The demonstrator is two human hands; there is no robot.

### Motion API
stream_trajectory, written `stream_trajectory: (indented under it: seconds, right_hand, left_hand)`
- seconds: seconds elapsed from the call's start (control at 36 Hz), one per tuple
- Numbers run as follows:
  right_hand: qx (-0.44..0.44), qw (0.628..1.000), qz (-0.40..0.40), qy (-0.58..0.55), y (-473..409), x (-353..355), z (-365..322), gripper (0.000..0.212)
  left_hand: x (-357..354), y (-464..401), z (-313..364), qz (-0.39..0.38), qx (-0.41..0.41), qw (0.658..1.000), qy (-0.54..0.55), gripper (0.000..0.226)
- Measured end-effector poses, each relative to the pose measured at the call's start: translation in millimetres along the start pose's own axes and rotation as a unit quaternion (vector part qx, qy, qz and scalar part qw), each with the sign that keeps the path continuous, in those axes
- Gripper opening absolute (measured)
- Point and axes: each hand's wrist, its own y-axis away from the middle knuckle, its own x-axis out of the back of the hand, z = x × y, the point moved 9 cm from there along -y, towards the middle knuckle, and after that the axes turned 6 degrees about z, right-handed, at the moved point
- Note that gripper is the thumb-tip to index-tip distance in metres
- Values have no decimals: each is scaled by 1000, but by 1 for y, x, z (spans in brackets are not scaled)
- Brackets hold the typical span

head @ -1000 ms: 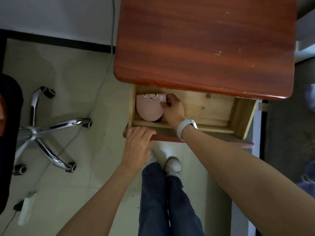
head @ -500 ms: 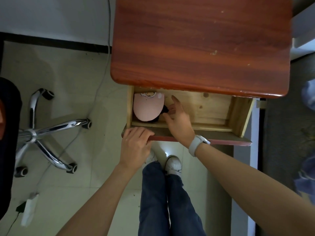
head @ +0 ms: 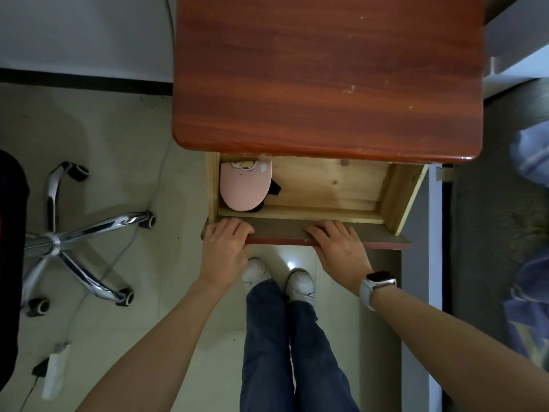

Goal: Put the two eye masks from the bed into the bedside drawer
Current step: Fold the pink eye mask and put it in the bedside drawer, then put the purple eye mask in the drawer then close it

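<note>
The bedside drawer (head: 332,188) of pale wood stands pulled out under a reddish-brown cabinet top (head: 326,72). A pink eye mask (head: 245,188) lies in the drawer's left end. Black fabric (head: 274,188) shows beneath its right edge; I cannot tell whether this is the second mask. My left hand (head: 225,245) rests over the left part of the drawer's front edge (head: 282,230), fingers curled on it. My right hand (head: 338,248), with a watch on the wrist, grips the same edge further right.
A chrome office-chair base (head: 77,233) with castors stands on the tiled floor to the left. A white power strip (head: 55,370) lies at the lower left. Bedding (head: 531,263) fills the right edge. My legs and white shoes are below the drawer.
My right hand has let go of the pink mask, come out of the drawer and settled on the front edge. The left hand stays on that edge.
</note>
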Motion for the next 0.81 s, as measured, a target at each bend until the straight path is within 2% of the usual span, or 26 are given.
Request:
stream_trajectory:
  seconds: [0.11,0.28,0.36,0.47,0.67,0.81]
  right_hand:
    - [5,1000,23,-1,0,2,1,33]
    - [-38,997,-53,-40,9,-6,8,46]
    - [-63,994,-31,-83,18,18,8,42]
    - [-152,968,9,-197,33,73,22,33]
    - [-282,900,72,-325,80,194,86,26]
    - [-346,863,160,-332,138,285,168,25]
  left_hand:
    - [-1,-3,3,-24,-16,999,-22,29]
    - [5,-2,13,-62,-11,995,-76,32]
    - [23,-3,29,-56,18,997,-58,32]
    - [48,-20,65,-89,58,994,12,36]
    - [97,-95,204,-112,-67,989,65,26]
    - [118,-152,349,-121,-180,973,79,25]
